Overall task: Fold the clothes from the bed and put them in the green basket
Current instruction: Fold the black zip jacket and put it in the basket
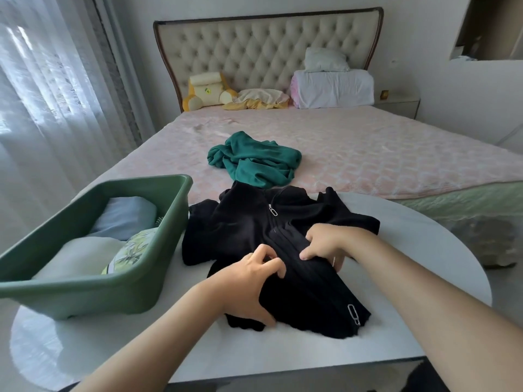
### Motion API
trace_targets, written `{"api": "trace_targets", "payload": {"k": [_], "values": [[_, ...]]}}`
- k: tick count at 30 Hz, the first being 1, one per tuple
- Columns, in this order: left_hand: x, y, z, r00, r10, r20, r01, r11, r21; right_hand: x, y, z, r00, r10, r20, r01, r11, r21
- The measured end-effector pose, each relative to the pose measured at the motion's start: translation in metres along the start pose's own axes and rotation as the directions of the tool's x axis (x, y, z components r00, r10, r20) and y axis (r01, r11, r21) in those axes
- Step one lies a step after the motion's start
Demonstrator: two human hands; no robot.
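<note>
Shows black zip jacket point(240, 227) on white table point(396, 306), just beside green basket point(85, 290); 2 hands close together, left hand point(249, 287) clutching a fold, right hand point(328, 244) apparently pinching the zipper edge.

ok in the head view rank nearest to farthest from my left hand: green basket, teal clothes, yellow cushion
From the left hand, gripping the black jacket:
1. green basket, just left on the table
2. teal clothes, ahead on the bed
3. yellow cushion, far back at the headboard
</note>
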State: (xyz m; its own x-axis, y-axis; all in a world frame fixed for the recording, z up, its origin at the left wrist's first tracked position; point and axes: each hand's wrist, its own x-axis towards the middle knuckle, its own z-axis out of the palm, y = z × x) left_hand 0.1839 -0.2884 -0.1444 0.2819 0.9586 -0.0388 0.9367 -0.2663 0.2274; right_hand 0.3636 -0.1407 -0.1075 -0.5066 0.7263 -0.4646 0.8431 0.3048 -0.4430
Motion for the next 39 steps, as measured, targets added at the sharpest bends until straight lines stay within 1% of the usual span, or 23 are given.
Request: {"api": "trace_targets", "payload": {"k": [2, 4, 5, 7, 9, 11, 13, 14, 15, 16, 17, 19, 21, 22, 23, 24, 26, 28, 30, 32, 35, 37, 39], "values": [[0.003, -0.001, -0.005, 0.992, -0.003, -0.127, -0.01, 0.995, -0.104, -0.004, -0.004, 0.0, 0.996, -0.041, -0.076, 0.057, 0.974, 0.218], [0.007, -0.002, -0.016, 0.953, -0.147, -0.266, 0.058, 0.947, -0.315, -0.004, -0.008, 0.0, 0.978, -0.047, -0.204, 0.139, 0.873, 0.468], [0.007, -0.003, -0.024, 0.914, -0.246, -0.322, 0.103, 0.909, -0.404, -0.002, -0.01, 0.0, 0.967, -0.026, -0.254, 0.178, 0.783, 0.596], [0.006, -0.009, -0.042, 0.808, -0.393, -0.439, 0.162, 0.864, -0.476, 0.002, -0.015, 0.0, 0.965, 0.017, -0.261, 0.214, 0.525, 0.824], [0.002, -0.019, -0.061, 0.684, -0.472, -0.555, 0.2, 0.854, -0.48, 0.007, -0.022, 0.0, 0.975, -0.022, -0.221, 0.219, 0.269, 0.938], [-0.003, -0.033, -0.079, 0.602, -0.479, -0.638, 0.261, 0.874, -0.41, 0.012, -0.03, 0.0, 0.959, -0.134, -0.251, 0.266, 0.105, 0.958], [-0.005, -0.051, -0.088, 0.604, -0.49, -0.628, 0.407, 0.868, -0.285, 0.015, -0.039, 0.003, 0.916, -0.267, -0.299, 0.308, -0.006, 0.951], [-0.006, -0.059, -0.088, 0.624, -0.502, -0.6, 0.465, 0.855, -0.232, 0.016, -0.045, 0.006, 0.898, -0.316, -0.306, 0.315, -0.024, 0.949], [-0.005, -0.063, -0.086, 0.649, -0.504, -0.569, 0.496, 0.848, -0.187, 0.016, -0.051, 0.01, 0.89, -0.34, -0.306, 0.33, 0.014, 0.944], [-0.005, -0.063, -0.082, 0.678, -0.485, -0.552, 0.502, 0.854, -0.134, 0.017, -0.057, 0.015, 0.888, -0.348, -0.301, 0.353, 0.095, 0.931], [-0.004, -0.061, -0.077, 0.714, -0.432, -0.551, 0.481, 0.874, -0.061, 0.02, -0.061, 0.02, 0.891, -0.354, -0.284, 0.371, 0.209, 0.905], [0.0, -0.055, -0.068, 0.812, -0.247, -0.529, 0.353, 0.929, 0.107, 0.027, -0.065, 0.029, 0.916, -0.327, -0.232, 0.371, 0.472, 0.8], [0.005, -0.051, -0.058, 0.913, -0.141, -0.383, 0.209, 0.968, 0.142, 0.034, -0.065, 0.037, 0.924, -0.284, -0.257, 0.381, 0.749, 0.541], [0.007, -0.052, -0.051, 0.944, -0.164, -0.287, 0.206, 0.971, 0.125, 0.037, -0.065, 0.041, 0.91, -0.291, -0.297, 0.395, 0.826, 0.402], [0.01, -0.055, -0.043, 0.956, -0.215, -0.199, 0.243, 0.961, 0.131, 0.041, -0.064, 0.043, 0.891, -0.303, -0.338, 0.411, 0.854, 0.319], [0.012, -0.06, -0.036, 0.949, -0.285, -0.133, 0.304, 0.939, 0.161, 0.045, -0.063, 0.045, 0.875, -0.306, -0.374, 0.427, 0.852, 0.303], [0.016, -0.069, -0.026, 0.919, -0.381, -0.106, 0.394, 0.902, 0.177, 0.054, -0.06, 0.047, 0.847, -0.301, -0.439, 0.44, 0.86, 0.258], [0.021, -0.078, -0.026, 0.899, -0.404, -0.167, 0.426, 0.896, 0.127, 0.057, -0.057, 0.046, 0.848, -0.313, -0.428, 0.385, 0.919, 0.091], [0.025, -0.084, -0.028, 0.89, -0.394, -0.228, 0.426, 0.898, 0.108, 0.057, -0.055, 0.048, 0.894, -0.298, -0.334, 0.304, 0.952, -0.037], [0.027, -0.084, -0.031, 0.856, -0.403, -0.323, 0.429, 0.903, 0.008, 0.057, -0.057, 0.052, 0.928, -0.251, -0.274, 0.222, 0.966, -0.134], [0.031, -0.082, -0.045, 0.727, -0.46, -0.509, 0.383, 0.888, -0.256, 0.057, -0.065, 0.058, 0.895, -0.264, -0.361, 0.18, 0.952, -0.25], [0.031, -0.079, -0.058, 0.642, -0.502, -0.58, 0.311, 0.861, -0.402, 0.059, -0.065, 0.059, 0.862, -0.314, -0.399, 0.202, 0.933, -0.299], [0.03, -0.079, -0.066, 0.604, -0.514, -0.61, 0.249, 0.848, -0.468, 0.058, -0.063, 0.057, 0.835, -0.344, -0.43, 0.273, 0.937, -0.219]]}}
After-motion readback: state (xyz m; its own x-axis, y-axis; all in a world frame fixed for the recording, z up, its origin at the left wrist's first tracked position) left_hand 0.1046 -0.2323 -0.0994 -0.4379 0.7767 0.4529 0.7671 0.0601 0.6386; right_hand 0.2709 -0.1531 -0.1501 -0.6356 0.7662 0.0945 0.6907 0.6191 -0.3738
